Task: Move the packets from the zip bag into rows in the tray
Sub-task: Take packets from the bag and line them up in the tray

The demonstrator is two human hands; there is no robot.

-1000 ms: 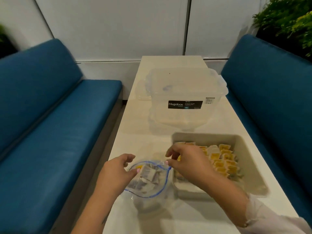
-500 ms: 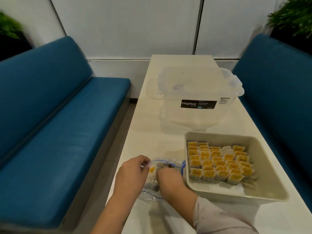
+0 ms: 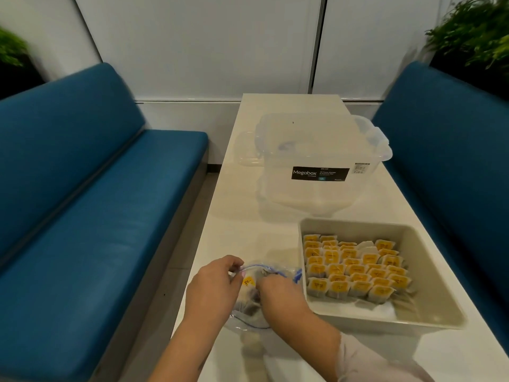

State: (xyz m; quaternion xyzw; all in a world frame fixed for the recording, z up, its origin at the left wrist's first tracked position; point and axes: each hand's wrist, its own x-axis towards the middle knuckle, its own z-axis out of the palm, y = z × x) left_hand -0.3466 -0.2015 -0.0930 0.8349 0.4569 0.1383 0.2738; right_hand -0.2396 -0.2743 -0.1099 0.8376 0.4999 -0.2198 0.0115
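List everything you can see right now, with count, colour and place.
zip bag: one, clear with blue seal, on table left of tray
packets: dozens, yellow-labelled, in rows in tray; more in bag
tray: one, beige, near right of table
storage box: one, clear, black label, behind tray
table: one, white, centre
benches: two, blue, either side
plants: two, green, far corners
left hand: pinches bag rim
right hand: fingers inside bag, grip hidden

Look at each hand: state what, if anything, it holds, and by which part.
The left hand pinches the zip bag by the rim of its open mouth. The right hand reaches into the bag; its fingers are hidden, so its grip cannot be told.
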